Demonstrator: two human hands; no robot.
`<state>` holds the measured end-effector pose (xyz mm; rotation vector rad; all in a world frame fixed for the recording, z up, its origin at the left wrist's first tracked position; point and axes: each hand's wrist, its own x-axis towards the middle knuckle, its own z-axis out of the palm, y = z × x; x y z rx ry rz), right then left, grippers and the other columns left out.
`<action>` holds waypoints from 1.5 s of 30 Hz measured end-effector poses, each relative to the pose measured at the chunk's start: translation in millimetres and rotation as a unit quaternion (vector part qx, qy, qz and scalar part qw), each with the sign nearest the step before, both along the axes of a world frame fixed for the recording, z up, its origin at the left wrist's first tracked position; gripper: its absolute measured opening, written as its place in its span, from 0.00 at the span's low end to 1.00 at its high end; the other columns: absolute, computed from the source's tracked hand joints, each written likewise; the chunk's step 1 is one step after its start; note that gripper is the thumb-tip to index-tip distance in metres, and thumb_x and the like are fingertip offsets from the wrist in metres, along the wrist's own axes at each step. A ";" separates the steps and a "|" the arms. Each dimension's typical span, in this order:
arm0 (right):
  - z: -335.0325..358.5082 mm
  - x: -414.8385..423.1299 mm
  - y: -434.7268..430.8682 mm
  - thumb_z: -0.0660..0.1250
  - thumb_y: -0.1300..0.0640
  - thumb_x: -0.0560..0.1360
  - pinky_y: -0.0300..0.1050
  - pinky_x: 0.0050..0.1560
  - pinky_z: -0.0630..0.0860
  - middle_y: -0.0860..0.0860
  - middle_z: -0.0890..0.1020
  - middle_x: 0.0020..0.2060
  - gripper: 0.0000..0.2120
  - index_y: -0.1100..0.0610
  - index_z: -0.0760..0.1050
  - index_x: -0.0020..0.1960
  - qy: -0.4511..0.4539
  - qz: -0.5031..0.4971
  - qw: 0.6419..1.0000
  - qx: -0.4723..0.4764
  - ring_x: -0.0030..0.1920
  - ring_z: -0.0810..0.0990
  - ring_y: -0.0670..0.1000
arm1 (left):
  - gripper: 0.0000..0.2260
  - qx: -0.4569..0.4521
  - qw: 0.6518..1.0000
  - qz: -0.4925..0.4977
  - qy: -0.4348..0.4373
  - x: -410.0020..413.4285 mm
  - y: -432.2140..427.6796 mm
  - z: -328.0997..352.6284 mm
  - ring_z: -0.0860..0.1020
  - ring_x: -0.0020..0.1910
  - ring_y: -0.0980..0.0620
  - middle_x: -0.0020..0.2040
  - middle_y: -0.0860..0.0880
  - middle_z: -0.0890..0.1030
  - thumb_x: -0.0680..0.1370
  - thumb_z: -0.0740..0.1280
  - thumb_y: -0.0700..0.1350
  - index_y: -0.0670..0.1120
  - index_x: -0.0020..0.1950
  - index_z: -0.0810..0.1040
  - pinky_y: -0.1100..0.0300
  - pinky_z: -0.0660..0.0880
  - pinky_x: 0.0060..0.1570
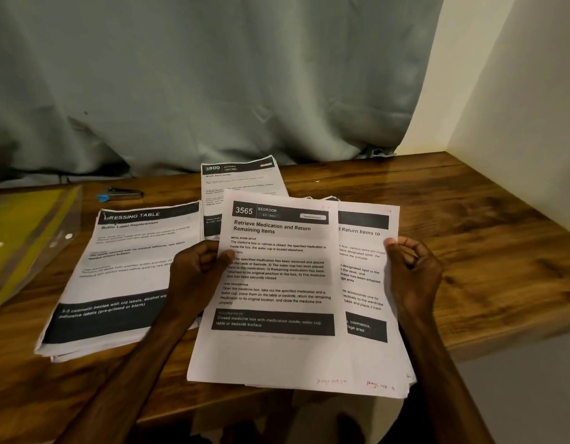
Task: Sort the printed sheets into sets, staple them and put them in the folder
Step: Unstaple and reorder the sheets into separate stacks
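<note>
I hold a stack of printed sheets over the near edge of the wooden table [469, 219]. My left hand [197, 270] pinches the left edge of the top sheet, headed "3565 BEDROOM" [277, 283], and has it shifted left. My right hand [411, 270] grips the right edge of the sheets under it [366, 283]. A pile headed "DRESSING TABLE" [117, 270] lies on the table to the left. Another pile headed "3800 KITCHEN" [242, 184] lies behind. The stapler [120, 194], dark with a blue end, sits at the back left. The yellow clear folder [24, 238] lies at the far left.
A grey curtain [213, 75] hangs along the back of the table. A cream wall [517, 123] closes off the right side. The table's near edge runs under the held sheets, and bare wood shows on the right.
</note>
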<state>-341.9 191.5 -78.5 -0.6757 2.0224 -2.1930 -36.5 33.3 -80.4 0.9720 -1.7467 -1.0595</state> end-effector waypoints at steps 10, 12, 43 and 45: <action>1.0 3.2 4.3 0.74 0.55 0.77 0.59 0.53 0.83 0.52 0.86 0.44 0.13 0.60 0.79 0.57 -0.034 0.021 0.999 0.008 0.46 0.86 0.51 | 0.07 0.005 1.000 0.014 0.001 -2.3 1.7 2.0 0.84 0.45 0.64 0.50 0.61 0.83 0.80 0.70 0.46 0.50 0.58 0.81 0.68 0.81 0.41; 4.0 5.4 7.8 0.75 0.54 0.75 0.56 0.50 0.84 0.49 0.86 0.49 0.19 0.56 0.76 0.62 -0.051 0.073 0.995 0.036 0.48 0.87 0.49 | 0.07 -0.001 1.000 0.015 -0.003 -3.6 2.8 3.0 0.83 0.43 0.68 0.49 0.61 0.82 0.80 0.70 0.44 0.49 0.58 0.80 0.71 0.78 0.39; 49.7 -49.9 10.0 0.72 0.57 0.78 0.59 0.53 0.83 0.52 0.86 0.53 0.08 0.55 0.81 0.56 -0.075 -0.067 0.992 -0.074 0.50 0.86 0.55 | 0.08 -0.159 0.978 0.107 -0.079 13.4 1.7 7.9 0.79 0.53 0.52 0.56 0.53 0.81 0.82 0.67 0.39 0.46 0.55 0.84 0.72 0.73 0.49; 43.3 -49.2 4.0 0.72 0.57 0.78 0.59 0.52 0.83 0.52 0.85 0.53 0.04 0.53 0.81 0.53 -0.091 -0.083 0.990 -0.066 0.49 0.86 0.54 | 0.08 -0.163 0.978 0.110 -0.074 13.1 5.0 8.8 0.79 0.53 0.51 0.56 0.53 0.80 0.83 0.65 0.39 0.46 0.55 0.84 0.69 0.73 0.48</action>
